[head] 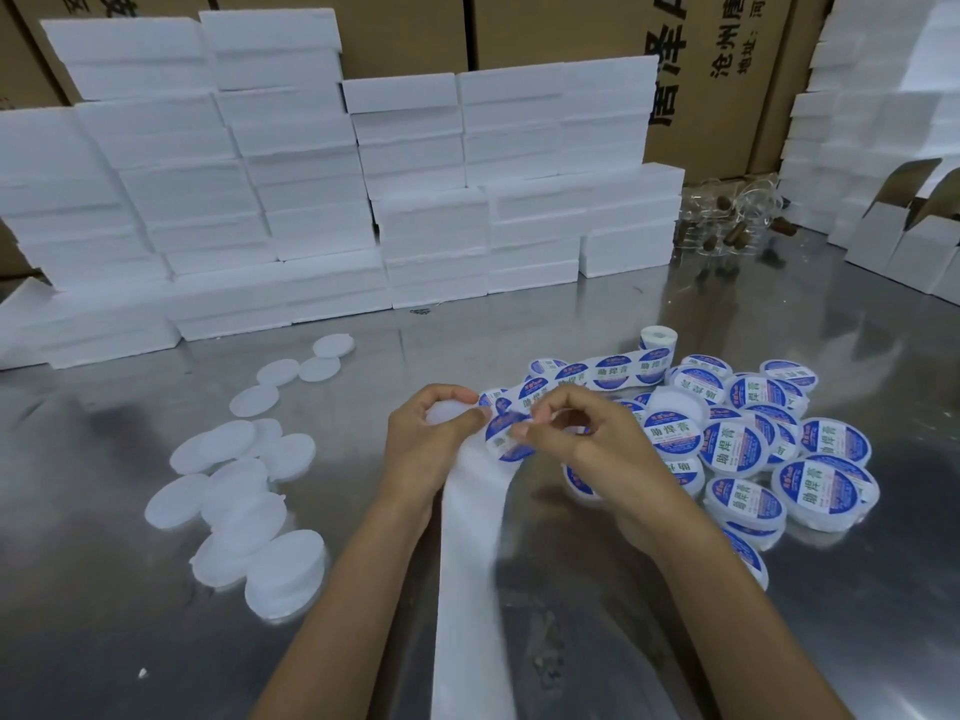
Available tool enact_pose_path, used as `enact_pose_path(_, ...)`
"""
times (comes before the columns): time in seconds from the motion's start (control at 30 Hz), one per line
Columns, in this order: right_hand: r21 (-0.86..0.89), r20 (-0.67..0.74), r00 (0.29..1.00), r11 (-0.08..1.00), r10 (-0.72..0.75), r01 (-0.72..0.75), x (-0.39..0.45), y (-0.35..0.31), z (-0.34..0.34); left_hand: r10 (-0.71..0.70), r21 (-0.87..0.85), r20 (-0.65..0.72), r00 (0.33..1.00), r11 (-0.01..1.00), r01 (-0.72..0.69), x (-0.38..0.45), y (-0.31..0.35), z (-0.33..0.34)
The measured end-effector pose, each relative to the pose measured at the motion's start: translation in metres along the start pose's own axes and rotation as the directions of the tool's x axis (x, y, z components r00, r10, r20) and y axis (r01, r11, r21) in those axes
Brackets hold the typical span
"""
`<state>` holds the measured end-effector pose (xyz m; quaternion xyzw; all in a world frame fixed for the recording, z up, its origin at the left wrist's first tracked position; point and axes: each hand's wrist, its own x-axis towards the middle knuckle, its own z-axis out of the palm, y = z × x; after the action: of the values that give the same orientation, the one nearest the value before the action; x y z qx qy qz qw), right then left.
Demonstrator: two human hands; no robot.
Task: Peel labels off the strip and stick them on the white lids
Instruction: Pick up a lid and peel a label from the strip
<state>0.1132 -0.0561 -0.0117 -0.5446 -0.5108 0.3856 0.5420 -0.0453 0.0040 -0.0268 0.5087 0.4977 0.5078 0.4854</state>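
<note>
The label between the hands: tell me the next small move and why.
Probably lay the label onto the blank lid and press it flat. The right hand pinches the label, partly off the strip, and the left hand holds the bare lid beside it.

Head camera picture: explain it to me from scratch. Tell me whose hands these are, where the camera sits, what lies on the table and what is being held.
There is no machine here. A person wears a camera on the head, so you look forward and down at their two bare hands over a shiny metal table.

The left hand curls round a plain white lid. The right hand pinches a round blue and white label at the edge of that lid. The label strip runs back to a small roll; its emptied backing trails toward the person.

To the left lie unlabelled lids. To the right is a pile of labelled lids. White foam boxes are stacked behind, with cardboard cartons beyond.
</note>
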Motion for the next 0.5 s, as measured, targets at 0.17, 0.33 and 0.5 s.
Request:
enact_pose_path(0.17,0.276,-0.039,0.999,0.961,0.019,-0.008,-0.001,-0.008,-0.006,0.021,0.024,0.017,1.0,0.999,-0.022,0.002,0.003,0.002)
enact_pose_path(0.33,0.255,0.002,1.0,0.967,-0.005,0.004,0.01,-0.025,0.006,-0.159,-0.443,0.124,0.98,0.874,0.198,0.001,0.025,0.0)
enact_pose_path(0.5,0.155,0.081,0.995,0.987,-0.054,0.041,0.027,-0.038,0.038,-0.111,-0.611,0.197,0.974,0.763,0.211,0.0,0.027,-0.008)
